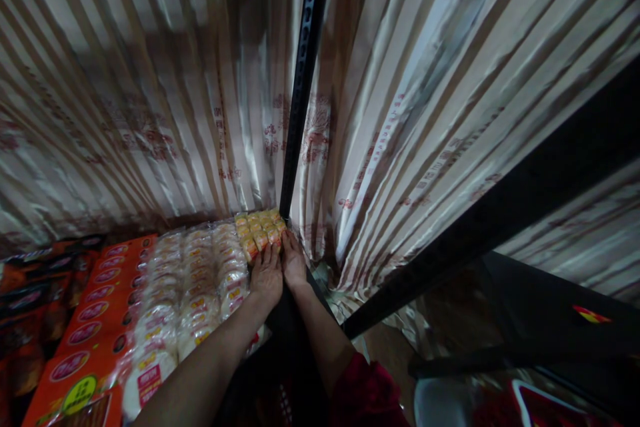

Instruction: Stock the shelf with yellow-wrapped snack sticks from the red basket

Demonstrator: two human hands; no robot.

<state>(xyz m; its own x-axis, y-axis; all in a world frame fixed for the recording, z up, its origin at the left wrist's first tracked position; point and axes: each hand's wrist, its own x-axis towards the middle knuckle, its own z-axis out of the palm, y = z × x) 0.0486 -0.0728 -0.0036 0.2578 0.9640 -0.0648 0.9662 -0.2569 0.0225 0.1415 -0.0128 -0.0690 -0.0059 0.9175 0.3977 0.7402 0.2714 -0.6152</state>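
Observation:
A block of small yellow wrapped packets [259, 230] stands in tight rows at the back corner of a dark shelf [287, 327]. My left hand [269, 273] rests against the front of this block, its fingers stretched out towards the packets. Along the block's right side lies my right hand [294, 261], fingers extended and touching the edge packets beside the black post. Neither hand is wrapped round a packet. To the left of the yellow block run rows of round white items in clear wrappers [197, 287], partly covered by my left forearm.
Orange display boxes [95, 307] and dark orange packages [35, 307] fill the shelf's left. A perforated black post [303, 80] rises at the corner, and a thick black beam [450, 227] crosses the right. Pleated printed curtains [150, 80] hang behind. A white-rimmed container [525, 400] is at lower right.

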